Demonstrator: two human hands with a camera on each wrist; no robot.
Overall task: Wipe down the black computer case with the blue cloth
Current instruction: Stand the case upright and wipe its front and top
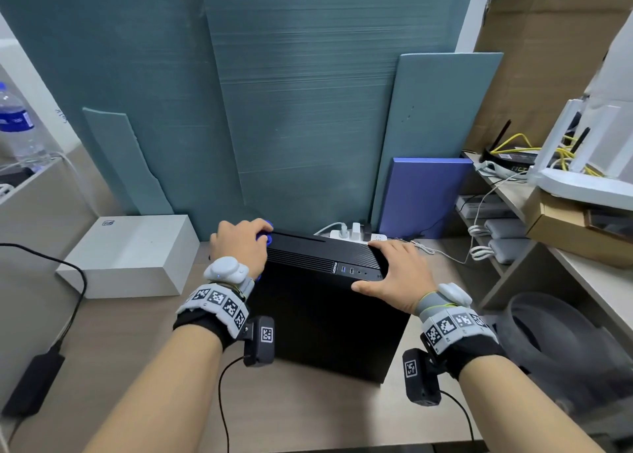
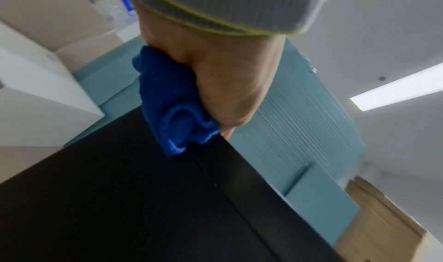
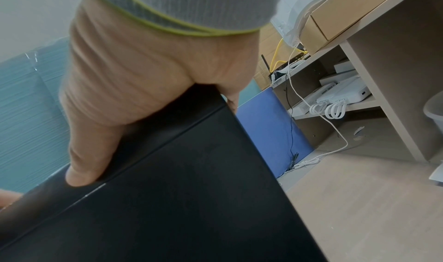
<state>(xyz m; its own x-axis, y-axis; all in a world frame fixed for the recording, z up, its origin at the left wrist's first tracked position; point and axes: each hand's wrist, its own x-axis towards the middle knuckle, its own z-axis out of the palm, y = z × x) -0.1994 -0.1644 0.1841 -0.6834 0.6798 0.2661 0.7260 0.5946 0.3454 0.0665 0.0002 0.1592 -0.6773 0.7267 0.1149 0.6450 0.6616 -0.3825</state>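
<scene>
The black computer case (image 1: 325,302) stands upright on the wooden floor, its front panel with ports facing up. My left hand (image 1: 241,243) grips the bunched blue cloth (image 2: 172,107) and presses it against the case's top left edge; in the head view only a bit of blue cloth (image 1: 265,236) shows past the fingers. My right hand (image 1: 394,274) clasps the case's top right corner (image 3: 206,103), thumb along the near face and fingers wrapped over the far side.
A white box (image 1: 133,254) sits on the floor left of the case. Teal foam boards (image 1: 291,110) and a blue panel (image 1: 424,195) lean behind it, with a white power strip (image 1: 356,235) at their foot. Shelves with cables (image 1: 496,233) and a grey bin (image 1: 555,336) stand right.
</scene>
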